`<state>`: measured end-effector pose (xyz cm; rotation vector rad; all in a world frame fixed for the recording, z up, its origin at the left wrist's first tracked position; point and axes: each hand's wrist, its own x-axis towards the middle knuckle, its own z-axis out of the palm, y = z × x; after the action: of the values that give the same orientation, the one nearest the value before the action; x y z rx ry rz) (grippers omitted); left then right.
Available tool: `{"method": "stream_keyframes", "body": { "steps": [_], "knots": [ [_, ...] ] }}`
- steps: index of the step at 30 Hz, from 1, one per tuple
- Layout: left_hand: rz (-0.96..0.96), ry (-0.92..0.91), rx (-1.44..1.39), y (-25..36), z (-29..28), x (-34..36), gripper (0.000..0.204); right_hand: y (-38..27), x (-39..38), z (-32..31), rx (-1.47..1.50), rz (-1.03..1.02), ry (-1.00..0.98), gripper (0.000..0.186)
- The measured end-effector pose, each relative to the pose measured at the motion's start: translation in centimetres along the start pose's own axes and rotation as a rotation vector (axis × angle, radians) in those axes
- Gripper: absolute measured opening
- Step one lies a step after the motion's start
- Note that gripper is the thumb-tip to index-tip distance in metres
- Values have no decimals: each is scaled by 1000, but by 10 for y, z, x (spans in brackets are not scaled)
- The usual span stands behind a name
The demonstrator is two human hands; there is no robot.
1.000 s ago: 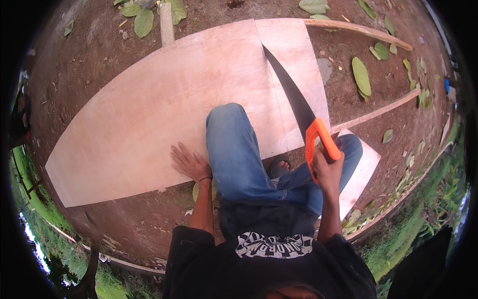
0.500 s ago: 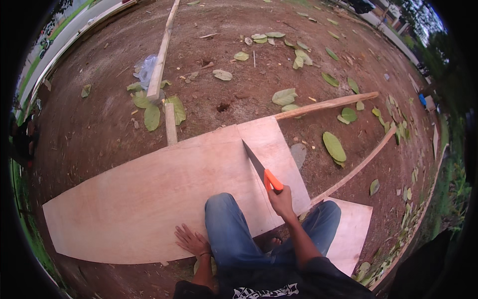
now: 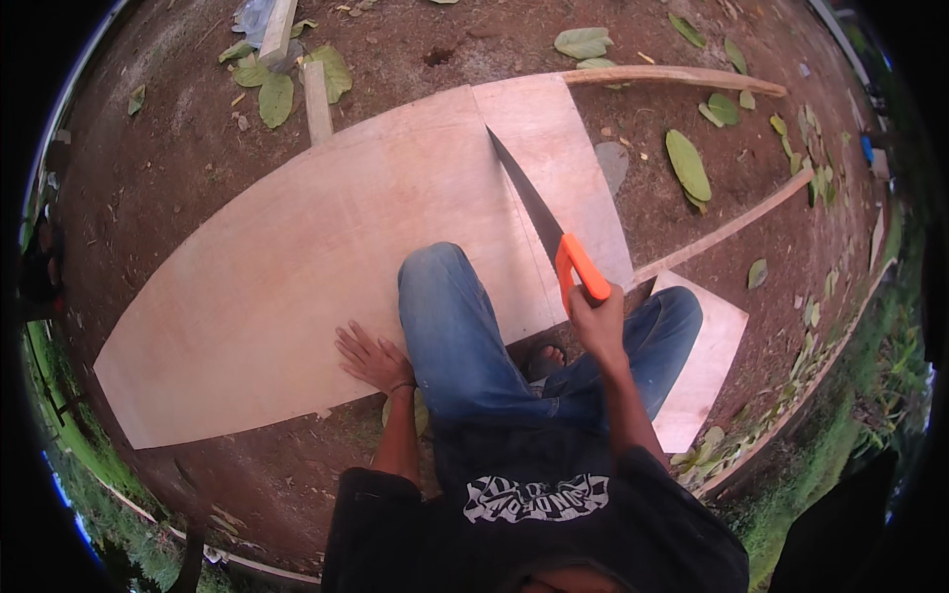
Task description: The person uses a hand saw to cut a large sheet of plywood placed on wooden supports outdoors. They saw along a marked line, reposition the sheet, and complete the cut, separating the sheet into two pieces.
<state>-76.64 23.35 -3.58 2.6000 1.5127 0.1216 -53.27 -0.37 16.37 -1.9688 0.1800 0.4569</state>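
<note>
A large plywood sheet (image 3: 267, 287) lies across wooden strips on the ground. My right hand (image 3: 596, 318) is closed round the orange handle of a handsaw (image 3: 539, 215). The dark blade slants over the sheet, its tip pointing to the far edge, close to a line running across the plywood toward the right end. Whether the teeth touch the wood is hard to make out. My left hand (image 3: 372, 357) lies flat with spread fingers on the sheet's near edge, left of my bent knee, which rests on the plywood.
Two wooden strips (image 3: 682, 75) reach out to the right from the sheet. A short batten (image 3: 317, 104) sticks out at the far side. Beside my right knee lies a smaller plywood piece (image 3: 704, 356). Large green leaves (image 3: 688, 165) are scattered over the brown soil.
The view has tilted down, so the sheet sits higher in it. My right hand has drawn the saw back toward me, its handle now raised nearer. My left hand stays on the sheet.
</note>
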Motion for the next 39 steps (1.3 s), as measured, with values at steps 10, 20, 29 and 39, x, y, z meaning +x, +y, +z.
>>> {"method": "stream_keyframes", "body": {
  "steps": [10, 20, 29, 39],
  "knots": [
    [20, -8, -23, 3, 3, -4, 66, 29, 27, -2, -76, -35, 4, 19],
    [22, 3, -7, 11, 5, 0, 66, 11, 76, 18, -51, -69, -12, 17],
    [42, 16, 111, -1, 13, -1, 65, 11, 85, 31, -58, -59, -22, 18],
    [44, 28, 46, 1, 10, 1, 66, 30, -34, -22, 59, 43, 24, 20]
  ]
}}
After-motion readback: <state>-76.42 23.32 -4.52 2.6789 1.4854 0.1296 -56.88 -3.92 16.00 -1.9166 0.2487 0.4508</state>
